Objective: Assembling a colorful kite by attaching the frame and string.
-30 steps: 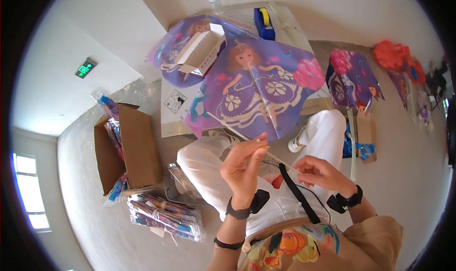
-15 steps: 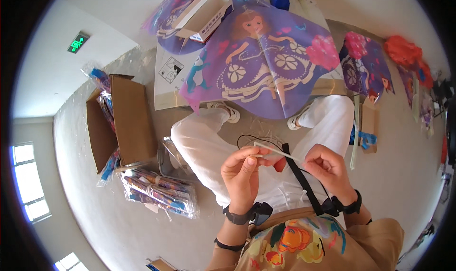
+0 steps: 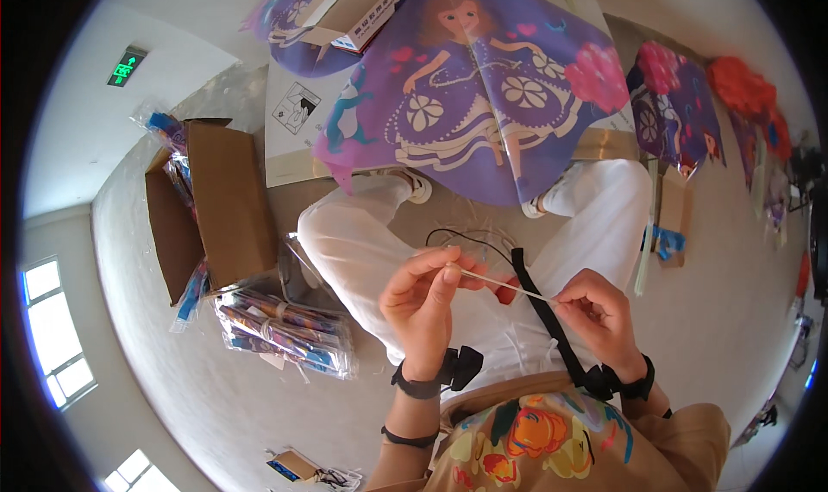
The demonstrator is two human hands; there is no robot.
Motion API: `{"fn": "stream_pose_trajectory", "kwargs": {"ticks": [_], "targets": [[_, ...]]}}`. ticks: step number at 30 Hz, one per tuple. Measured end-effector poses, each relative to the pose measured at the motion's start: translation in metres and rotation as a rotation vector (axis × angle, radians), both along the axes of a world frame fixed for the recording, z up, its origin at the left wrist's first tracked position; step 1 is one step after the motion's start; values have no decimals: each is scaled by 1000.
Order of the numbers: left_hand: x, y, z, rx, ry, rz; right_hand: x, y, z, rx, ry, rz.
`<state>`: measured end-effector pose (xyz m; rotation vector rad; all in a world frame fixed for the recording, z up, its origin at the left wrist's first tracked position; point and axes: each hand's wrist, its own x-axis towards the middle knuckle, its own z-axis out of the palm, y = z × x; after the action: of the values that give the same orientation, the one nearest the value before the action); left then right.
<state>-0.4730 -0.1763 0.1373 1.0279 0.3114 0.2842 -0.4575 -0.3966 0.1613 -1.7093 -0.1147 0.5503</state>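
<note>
Between my hands, above my lap, runs a thin whitish strip (image 3: pixel 509 284), straight and slanting down to the right. My left hand (image 3: pixel 420 311) pinches its left end between thumb and fingers. The other end is pinched in the fingertips of my right hand (image 3: pixel 601 315). Beyond my knees lies a purple kite-shaped sheet (image 3: pixel 483 169) printed with a princess in a wide dress, spread over a white board or table (image 3: pixel 285 160). An open white carton (image 3: pixel 366 13) rests on the sheet's upper left.
At left an open brown cardboard box (image 3: pixel 228 203) holds wrapped rolls, with a bundle of plastic-wrapped rolls (image 3: pixel 285 332) on the floor beside it. More printed sheets (image 3: pixel 677 104) and a red bag (image 3: pixel 742 91) are at right. A black strap (image 3: pixel 539 311) crosses my lap.
My left hand has moved left, away from my right hand. A longer stretch of the strip now shows between them. The whole view has shifted slightly.
</note>
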Motion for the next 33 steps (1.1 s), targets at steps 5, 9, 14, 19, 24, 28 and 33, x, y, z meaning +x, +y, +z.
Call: {"fn": "stream_pose_trajectory", "kwargs": {"ticks": [5,9,14,19,24,28,33], "targets": [[1,1,-4,4,-14,-56,3,0,1,-29,-67,3],[1,2,-5,6,-32,-74,4,0,1,-28,-79,4],[1,2,-6,5,-53,-73,3,0,2,-27,-74,10],[-1,2,-5,-14,-51,-67,1,0,1,-26,-79,8],[-1,2,-4,4,-79,-61,0,1,1,-27,-74,3],[-2,1,-4,32,-73,-51,-1,0,2,-38,-69,1],[-4,3,-4,209,-67,-25,0,-1,2,-50,-81,-11]]}}
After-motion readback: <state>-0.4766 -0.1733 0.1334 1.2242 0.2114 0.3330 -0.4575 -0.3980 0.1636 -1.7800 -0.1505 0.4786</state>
